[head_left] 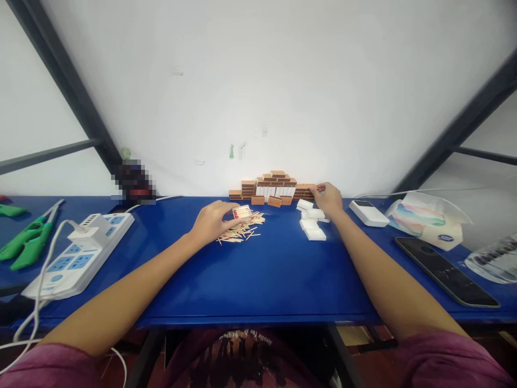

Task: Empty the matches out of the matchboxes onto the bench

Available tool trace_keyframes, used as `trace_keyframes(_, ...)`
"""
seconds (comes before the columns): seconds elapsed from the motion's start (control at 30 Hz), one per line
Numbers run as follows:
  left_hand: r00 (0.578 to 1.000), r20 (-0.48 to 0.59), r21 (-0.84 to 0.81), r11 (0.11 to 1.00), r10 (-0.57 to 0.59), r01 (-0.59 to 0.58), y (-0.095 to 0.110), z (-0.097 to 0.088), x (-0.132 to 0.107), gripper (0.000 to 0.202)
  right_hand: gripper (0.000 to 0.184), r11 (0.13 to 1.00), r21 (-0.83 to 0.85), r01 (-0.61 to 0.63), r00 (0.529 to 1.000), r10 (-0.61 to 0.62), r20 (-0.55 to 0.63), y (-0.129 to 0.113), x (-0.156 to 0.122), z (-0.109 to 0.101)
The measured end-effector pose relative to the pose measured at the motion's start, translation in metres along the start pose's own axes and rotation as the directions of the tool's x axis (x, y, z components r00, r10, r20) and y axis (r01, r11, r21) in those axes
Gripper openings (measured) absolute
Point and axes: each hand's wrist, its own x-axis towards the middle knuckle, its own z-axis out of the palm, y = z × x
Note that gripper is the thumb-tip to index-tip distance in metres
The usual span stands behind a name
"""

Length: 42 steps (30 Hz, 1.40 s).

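My left hand [212, 221] rests on the blue table [262, 275], fingers curled round a small open matchbox tray [242, 211] filled with matches. Loose matches [242, 230] lie in a pile just under and right of it. My right hand [329, 198] reaches to the right end of a stack of brown matchboxes [277, 187] against the wall, fingertips pinched on the top box there. Several white inner trays [312, 222] lie just below my right hand.
A white power strip [78, 253] with cables lies at the left, green tools [24, 240] beyond it. At the right are a white device [368, 213], a tissue pack [428, 221], a black phone [446, 272] and a clear bag [495, 261].
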Motion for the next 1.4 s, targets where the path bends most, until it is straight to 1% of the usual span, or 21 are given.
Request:
trace_keyframes(0.1,1.000,0.003,-0.003,1.000,0.018,-0.018,-0.001,0.000,0.000,0.050,0.033,0.994,-0.078,0.072,0.995,-0.076,-0.058,-0.010,-0.006,-0.011)
trace_keyframes(0.17,1.000,0.004,-0.006,1.000,0.027,-0.027,-0.002,-0.001,0.000,0.048,0.030,0.985,-0.070,0.155,0.983,-0.161,-0.091,-0.027,-0.014,-0.018)
trace_keyframes(0.23,1.000,0.001,-0.018,0.999,0.031,-0.031,-0.002,-0.002,0.001,0.047,0.029,0.967,0.042,0.251,0.967,-0.248,-0.060,-0.054,-0.027,-0.022)
trace_keyframes(0.27,0.999,0.000,-0.026,0.999,0.036,-0.036,-0.002,-0.003,0.002,0.045,0.032,0.952,0.148,0.268,0.963,-0.270,-0.011,-0.069,-0.037,-0.022)
trace_keyframes(0.3,0.999,0.001,-0.035,0.998,0.043,-0.043,-0.001,-0.004,0.002,0.044,0.037,0.919,0.286,0.272,0.949,-0.305,0.079,-0.086,-0.049,-0.021)
trace_keyframes(0.33,0.999,0.002,-0.043,0.998,0.051,-0.051,-0.001,-0.004,0.003,0.043,0.041,0.867,0.428,0.256,0.913,-0.363,0.189,-0.103,-0.062,-0.020)
trace_keyframes(0.4,0.998,0.008,-0.058,0.996,0.063,-0.063,0.000,-0.005,0.004,0.041,0.047,0.774,0.617,0.143,0.800,-0.457,0.388,-0.133,-0.090,-0.016)
trace_keyframes(0.43,0.998,0.007,-0.065,0.996,0.064,-0.064,0.000,-0.005,0.004,0.041,0.049,0.740,0.667,0.084,0.746,-0.490,0.450,-0.145,-0.103,-0.014)
trace_keyframes(0.47,0.998,0.003,-0.073,0.995,0.061,-0.061,0.000,-0.005,0.004,0.040,0.050,0.715,0.699,0.031,0.712,-0.506,0.486,-0.155,-0.113,-0.012)
trace_keyframes(0.5,0.998,-0.004,-0.083,0.995,0.056,-0.056,0.000,-0.005,0.005,0.039,0.051,0.698,0.715,-0.027,0.694,-0.502,0.516,-0.162,-0.122,-0.010)
trace_keyframes(0.53,0.999,-0.013,-0.093,0.994,0.049,-0.050,0.000,-0.004,0.005,0.038,0.052,0.684,0.725,-0.081,0.694,-0.483,0.533,-0.167,-0.129,-0.009)
trace_keyframes(0.63,0.999,-0.038,-0.127,0.991,0.036,-0.041,-0.001,-0.001,0.005,0.037,0.058,0.646,0.735,-0.206,0.723,-0.406,0.559,-0.172,-0.137,-0.004)
trace_keyframes(0.73,0.999,-0.016,-0.145,0.989,0.030,-0.032,0.000,0.001,0.005,0.037,0.062,0.624,0.746,-0.234,0.734,-0.390,0.556,-0.171,-0.137,0.003)
trace_keyframes(0.8,0.999,-0.001,-0.113,0.993,-0.034,0.033,0.001,0.001,0.004,0.041,0.063,0.616,0.756,-0.223,0.751,-0.386,0.536,-0.171,-0.136,0.009)
trace_keyframes(0.87,0.987,-0.001,-0.075,0.984,-0.162,0.161,0.001,0.002,0.004,0.045,0.062,0.613,0.762,-0.209,0.767,-0.381,0.517,-0.172,-0.135,0.015)
trace_keyframes(0.93,0.962,0.017,-0.087,0.958,-0.271,0.272,0.001,0.002,0.005,0.046,0.059,0.622,0.764,-0.172,0.774,-0.394,0.496,-0.174,-0.133,0.021)
trace_keyframes(0.97,0.954,0.037,-0.117,0.947,-0.298,0.300,0.000,0.002,0.005,0.045,0.058,0.632,0.763,-0.140,0.776,-0.409,0.481,-0.174,-0.132,0.023)
trace_keyframes(1.07,0.947,0.085,-0.221,0.921,-0.309,0.320,-0.004,0.001,0.007,0.035,0.053,0.669,0.743,-0.011,0.786,-0.453,0.421,-0.174,-0.128,0.028)
trace_keyframes(1.17,0.939,0.117,-0.280,0.897,-0.322,0.342,-0.008,0.000,0.008,0.027,0.048,0.705,0.702,0.104,0.796,-0.482,0.366,-0.171,-0.128,0.029)
trace_keyframes(1.3,0.933,0.185,-0.251,0.902,-0.310,0.350,-0.012,-0.002,0.008,0.018,0.038,0.731,0.647,0.218,0.801,-0.512,0.309,-0.167,-0.132,0.029)
trace_keyframes(1.4,0.932,0.202,-0.194,0.920,-0.303,0.341,-0.013,-0.004,0.009,0.022,0.030,0.729,0.634,0.259,0.788,-0.539,0.298,-0.166,-0.135,0.030)
